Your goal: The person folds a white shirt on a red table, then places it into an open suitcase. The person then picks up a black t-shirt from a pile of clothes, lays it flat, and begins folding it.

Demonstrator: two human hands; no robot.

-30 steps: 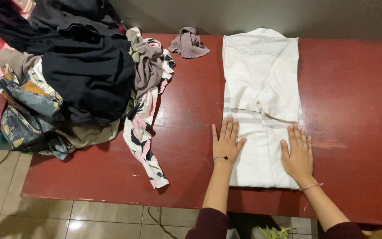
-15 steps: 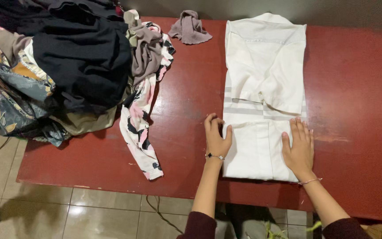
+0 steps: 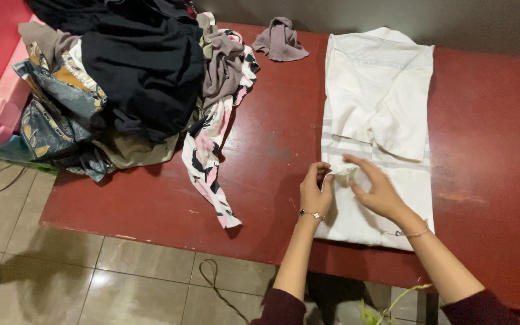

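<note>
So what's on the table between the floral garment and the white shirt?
Nothing: bare red table separates the floral garment from the white shirt, head view.

- No packages, labels, signs or screens visible anywhere in the head view.
</note>
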